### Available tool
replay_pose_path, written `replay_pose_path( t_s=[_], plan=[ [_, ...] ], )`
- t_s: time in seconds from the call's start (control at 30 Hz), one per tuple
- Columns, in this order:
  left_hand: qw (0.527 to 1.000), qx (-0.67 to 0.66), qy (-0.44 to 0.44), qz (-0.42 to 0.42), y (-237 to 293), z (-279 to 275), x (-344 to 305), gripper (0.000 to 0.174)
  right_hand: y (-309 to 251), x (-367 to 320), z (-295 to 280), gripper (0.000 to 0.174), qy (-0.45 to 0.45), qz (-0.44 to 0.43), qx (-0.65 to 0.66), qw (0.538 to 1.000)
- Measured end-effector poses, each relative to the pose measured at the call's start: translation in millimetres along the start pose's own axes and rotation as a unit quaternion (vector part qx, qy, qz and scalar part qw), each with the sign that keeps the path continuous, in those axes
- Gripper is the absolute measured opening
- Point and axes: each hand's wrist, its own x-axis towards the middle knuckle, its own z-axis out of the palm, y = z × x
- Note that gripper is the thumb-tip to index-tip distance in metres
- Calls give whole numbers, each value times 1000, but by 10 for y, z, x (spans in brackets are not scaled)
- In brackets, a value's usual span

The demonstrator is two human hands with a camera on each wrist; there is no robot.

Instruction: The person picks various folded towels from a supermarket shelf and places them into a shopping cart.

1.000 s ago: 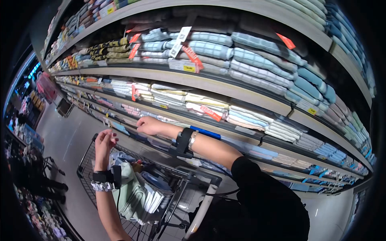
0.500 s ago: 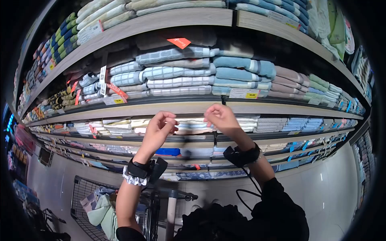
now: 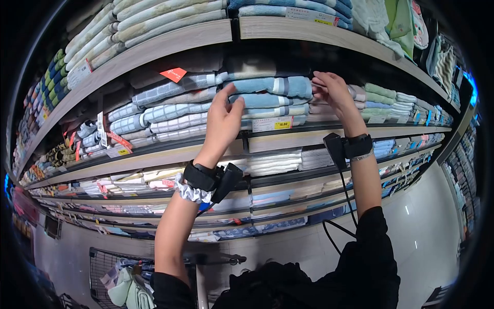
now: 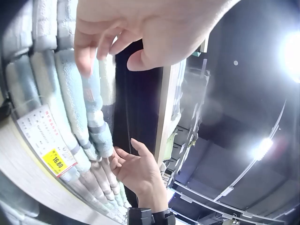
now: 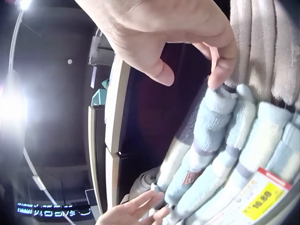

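A stack of folded blue towels (image 3: 262, 100) with white and dark stripes lies on the shelf in front of me. My left hand (image 3: 224, 121) is at the stack's left end, its fingertips at the upper towels and its thumb held apart. At the other end, my right hand (image 3: 337, 95) has loosely bent fingers and a thumb standing away from the towels. In the right wrist view, its fingertips come right to the end of the top blue towel (image 5: 215, 122). The left wrist view has both hands at opposite ends of this stack.
A price label (image 3: 272, 124) fronts the stack. Checked towels (image 3: 180, 112) lie to the left, green ones (image 3: 380, 93) to the right. The wooden edge of the upper shelf (image 3: 309, 32) runs above the hands. A cart (image 3: 98, 273) holding cloth items stands at lower left.
Both hands have risen from in front of the lower shelf and spread to the two ends of the blue towel stack. The head view has turned right, and the cart sits lower in it.
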Motion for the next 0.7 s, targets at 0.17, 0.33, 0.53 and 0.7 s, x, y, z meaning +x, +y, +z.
replay_pose_path(
  t_s=[0.17, 0.33, 0.53, 0.7],
  plan=[
    [993, 104, -4, 47, -35, 14, 171, 45, -54, 126, 58, 22, -51, 68, 65, 994],
    [989, 148, 8, 25, 86, 57, 197, 46, -107, 248, 121, 17, -65, 79, -37, 994],
    [974, 216, 15, 74, 127, -4, 246, 50, -176, 388, 241, 18, -26, 142, 32, 989],
    [963, 256, 25, 79, 97, -26, 326, 45, -175, 438, 431, 24, -53, 164, 75, 982]
  ],
)
